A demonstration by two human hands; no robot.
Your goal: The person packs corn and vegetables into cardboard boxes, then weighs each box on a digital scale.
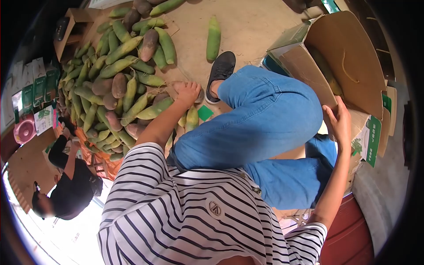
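Note:
My left hand (187, 92) is closed over a reddish-brown radish (200, 96) at the right edge of a large heap of green and reddish-brown radishes (117, 62); most of the held one is hidden under the palm. On the right, my right hand (339, 120) grips the near edge of an open cardboard box (304, 66), thumb and fingers on either side of the wall. Inside that box, a long green radish (324, 66) lies partly in shadow. A single green radish (213, 39) rests on the brown floor beyond my shoe.
My bent legs in blue trousers (247, 119) lie between both hands. A green square (205, 112) is on the floor by my left hand. Another person (73, 190) in dark clothes is at the lower left, near a pink fan (24, 130). Printed cartons (39, 88) stand at the left.

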